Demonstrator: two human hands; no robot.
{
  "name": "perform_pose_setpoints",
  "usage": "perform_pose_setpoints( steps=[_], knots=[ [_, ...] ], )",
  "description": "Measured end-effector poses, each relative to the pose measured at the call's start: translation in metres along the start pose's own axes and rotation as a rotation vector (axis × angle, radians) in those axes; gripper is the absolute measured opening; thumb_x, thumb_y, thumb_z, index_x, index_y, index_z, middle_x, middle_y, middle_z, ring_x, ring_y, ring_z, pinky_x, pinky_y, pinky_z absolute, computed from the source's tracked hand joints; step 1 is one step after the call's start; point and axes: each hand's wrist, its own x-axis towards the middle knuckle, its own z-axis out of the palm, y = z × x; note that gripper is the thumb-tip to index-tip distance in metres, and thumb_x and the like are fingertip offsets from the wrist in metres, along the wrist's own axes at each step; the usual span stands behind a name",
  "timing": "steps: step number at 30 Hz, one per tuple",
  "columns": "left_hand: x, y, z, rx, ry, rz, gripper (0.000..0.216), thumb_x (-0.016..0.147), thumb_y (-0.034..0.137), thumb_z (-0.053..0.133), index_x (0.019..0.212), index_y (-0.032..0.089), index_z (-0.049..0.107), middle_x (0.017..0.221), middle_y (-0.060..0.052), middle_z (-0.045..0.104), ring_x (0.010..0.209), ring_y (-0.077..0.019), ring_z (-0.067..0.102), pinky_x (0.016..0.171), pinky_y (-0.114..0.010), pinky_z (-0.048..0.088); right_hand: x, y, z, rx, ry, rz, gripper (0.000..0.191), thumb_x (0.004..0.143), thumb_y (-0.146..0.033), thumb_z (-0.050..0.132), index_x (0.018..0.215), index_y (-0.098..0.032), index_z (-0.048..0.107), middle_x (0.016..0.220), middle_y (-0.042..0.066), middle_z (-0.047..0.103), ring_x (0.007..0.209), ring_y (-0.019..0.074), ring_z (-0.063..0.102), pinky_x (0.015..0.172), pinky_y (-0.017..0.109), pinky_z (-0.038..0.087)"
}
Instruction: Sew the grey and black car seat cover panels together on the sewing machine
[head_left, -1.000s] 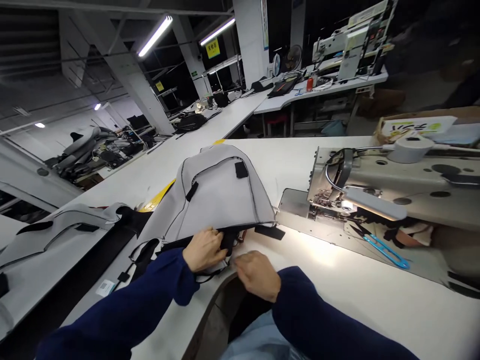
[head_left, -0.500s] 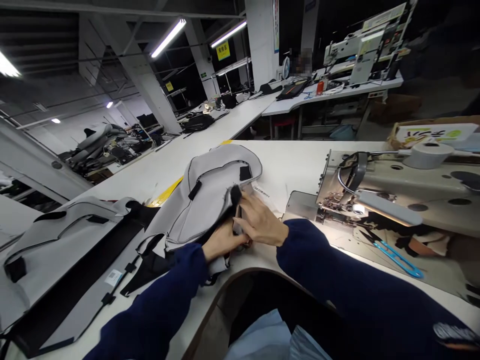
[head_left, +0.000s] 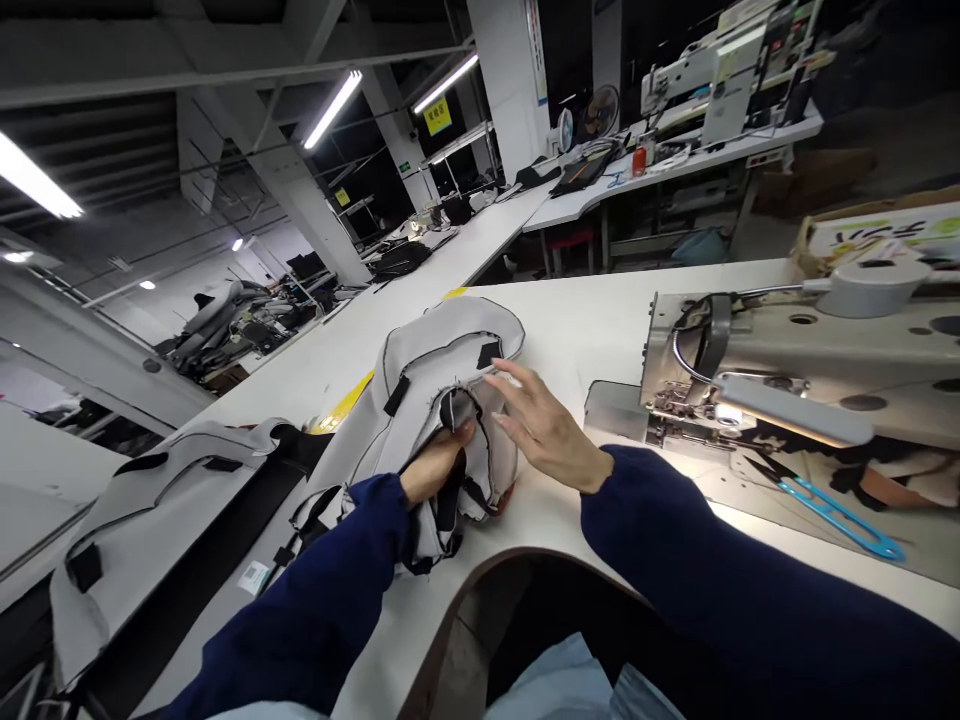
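A grey sewn fabric piece with black edging and small black patches lies on the white table in front of me. Its near part is folded up into a bunched opening with dark seams. My left hand is closed on the fabric at this opening, its fingertips partly hidden in the folds. Just right of the bunched part, my right hand has its fingers apart and holds nothing. Its fingertips are close to the fabric; whether they touch it I cannot tell.
A sewing machine with its lamp lit stands on the right. Blue-handled thread snips lie by it. A second grey and black fabric piece with a white label is at the left. A cardboard box sits behind the machine.
My right hand has come off the fabric and opened, shifting right. The near part of the fabric is now folded up, showing its opening, with my left hand still on it.
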Motion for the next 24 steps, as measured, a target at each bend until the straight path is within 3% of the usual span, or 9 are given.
perform_pose_setpoints(
  steps=[4, 8, 11, 15, 20, 24],
  knots=[
    [-0.006, -0.014, 0.003, -0.273, -0.101, -0.121, 0.041, 0.077, 0.037, 0.069, 0.108, 0.012, 0.06, 0.105, -0.012, 0.068, 0.11, -0.0275, 0.06, 0.101, -0.045, 0.044, 0.027, 0.005, 0.001, -0.02, -0.455, -0.041, 0.052, 0.099, -0.043, 0.033, 0.148, -0.026, 0.025, 0.154, 0.004, 0.026, 0.144, 0.0317, 0.011, 0.111, 0.065, 0.017],
    [-0.018, -0.015, 0.001, -0.355, -0.177, -0.297, 0.041, 0.076, 0.034, 0.067, 0.109, 0.012, 0.06, 0.104, -0.012, 0.068, 0.111, -0.0297, 0.06, 0.103, -0.046, 0.043, 0.041, 0.007, 0.005, 0.069, -0.654, 0.096, 0.051, 0.099, -0.051, 0.027, 0.147, -0.035, 0.025, 0.153, -0.001, 0.028, 0.143, 0.0352, 0.014, 0.106, 0.072, 0.014],
    [-0.027, -0.012, 0.005, -0.338, -0.178, -0.298, 0.052, 0.066, 0.031, 0.073, 0.113, 0.012, 0.059, 0.106, -0.012, 0.068, 0.111, -0.032, 0.06, 0.103, -0.048, 0.042, 0.041, 0.007, 0.009, 0.089, -0.612, 0.074, 0.045, 0.1, -0.043, 0.033, 0.144, -0.036, 0.035, 0.146, 0.0, 0.042, 0.135, 0.03, 0.035, 0.108, 0.058, 0.027],
    [-0.034, -0.011, 0.015, -0.21, -0.082, -0.173, 0.058, 0.066, 0.031, 0.077, 0.117, 0.014, 0.057, 0.11, -0.012, 0.066, 0.108, -0.0296, 0.061, 0.101, -0.046, 0.043, 0.039, 0.005, 0.01, 0.038, -0.521, 0.067, 0.038, 0.098, -0.032, 0.042, 0.135, -0.032, 0.049, 0.117, 0.002, 0.065, 0.105, 0.0211, 0.06, 0.092, 0.038, 0.044],
    [-0.041, -0.013, 0.008, 0.075, -0.204, -0.193, 0.054, 0.058, 0.027, 0.082, 0.106, 0.012, 0.063, 0.098, -0.01, 0.067, 0.095, -0.026, 0.061, 0.092, -0.042, 0.047, 0.035, 0.002, 0.007, -0.053, -0.482, 0.157, 0.026, 0.096, -0.035, 0.045, 0.113, -0.028, 0.063, 0.107, 0.0, 0.069, 0.098, 0.0198, 0.062, 0.078, 0.029, 0.044],
    [-0.04, -0.013, -0.002, 0.24, -0.248, -0.186, 0.069, 0.053, 0.029, 0.083, 0.115, 0.014, 0.057, 0.097, -0.005, 0.064, 0.094, -0.0238, 0.058, 0.088, -0.04, 0.048, 0.03, 0.001, 0.01, -0.159, -0.465, 0.207, 0.024, 0.097, -0.038, 0.043, 0.1, -0.026, 0.063, 0.097, 0.001, 0.069, 0.089, 0.0185, 0.063, 0.068, 0.026, 0.039]
  ],
)
